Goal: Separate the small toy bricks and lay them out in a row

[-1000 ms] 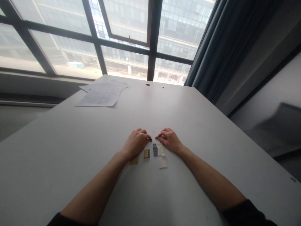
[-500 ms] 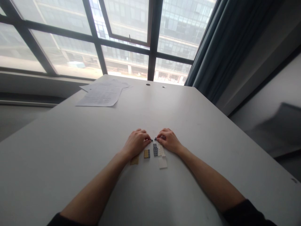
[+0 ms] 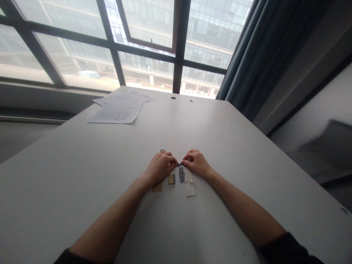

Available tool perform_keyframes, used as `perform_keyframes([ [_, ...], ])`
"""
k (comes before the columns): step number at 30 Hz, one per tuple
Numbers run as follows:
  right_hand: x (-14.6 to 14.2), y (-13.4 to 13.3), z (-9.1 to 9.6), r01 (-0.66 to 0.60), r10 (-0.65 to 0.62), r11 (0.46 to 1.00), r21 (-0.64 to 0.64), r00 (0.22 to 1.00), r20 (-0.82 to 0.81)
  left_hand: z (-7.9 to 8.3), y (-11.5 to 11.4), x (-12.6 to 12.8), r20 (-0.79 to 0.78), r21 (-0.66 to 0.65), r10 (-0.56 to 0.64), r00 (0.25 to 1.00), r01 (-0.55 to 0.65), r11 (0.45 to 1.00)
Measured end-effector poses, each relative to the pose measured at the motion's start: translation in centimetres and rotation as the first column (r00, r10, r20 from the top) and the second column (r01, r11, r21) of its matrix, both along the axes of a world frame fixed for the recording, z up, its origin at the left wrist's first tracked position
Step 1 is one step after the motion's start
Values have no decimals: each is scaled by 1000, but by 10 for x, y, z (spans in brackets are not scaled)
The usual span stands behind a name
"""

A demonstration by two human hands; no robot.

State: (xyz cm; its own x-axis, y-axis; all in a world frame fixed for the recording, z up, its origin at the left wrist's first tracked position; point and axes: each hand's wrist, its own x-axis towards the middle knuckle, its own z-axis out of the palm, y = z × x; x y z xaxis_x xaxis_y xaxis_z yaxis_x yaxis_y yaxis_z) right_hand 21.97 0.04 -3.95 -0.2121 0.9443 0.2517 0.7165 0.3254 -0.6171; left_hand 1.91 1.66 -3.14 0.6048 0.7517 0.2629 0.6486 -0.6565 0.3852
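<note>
My left hand (image 3: 162, 165) pinches a small dark brick (image 3: 178, 164) at its fingertips; fingers hide most of it. Facing it, my right hand (image 3: 197, 162) is closed on another small dark piece (image 3: 181, 163). The two pieces look close together, and whether they touch I cannot tell. Just below lie a dark grey studded brick (image 3: 182, 175) and a white studded brick (image 3: 189, 176), side by side. A tan and grey studded block (image 3: 172, 179) sits left of them. Near my left wrist is a flat tan plate (image 3: 157, 187), partly covered; a flat white plate (image 3: 190, 190) lies nearest me.
The white table (image 3: 233, 146) stretches to the window (image 3: 148, 69). Printed papers (image 3: 117, 110) lie at its far left, and two round holes show near the back edge. A dark curtain (image 3: 247, 73) hangs at the right. A small dark thing (image 3: 162, 150) shows behind my left hand.
The two small dark pieces have come closer together between my fingertips. A dark thing now shows behind my left hand. The other bricks lie as before.
</note>
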Motion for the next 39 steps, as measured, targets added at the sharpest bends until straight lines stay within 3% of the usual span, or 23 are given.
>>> perform_keyframes([
  [31, -1, -2, -6, 12, -16, 998, 65, 998, 60, 0, -1, 2, 16, 19, -10, 1000, 9, 1000],
  [34, -1, -2, -6, 12, -15, 998, 69, 999, 37, 2, 4, -5, 40, 24, 56, 998, -57, 998],
  [39, 0, 0, -7, 40, -39, 998, 52, 999, -38, 3, 20, -33, 115, 35, 342, 933, -348, 937],
])
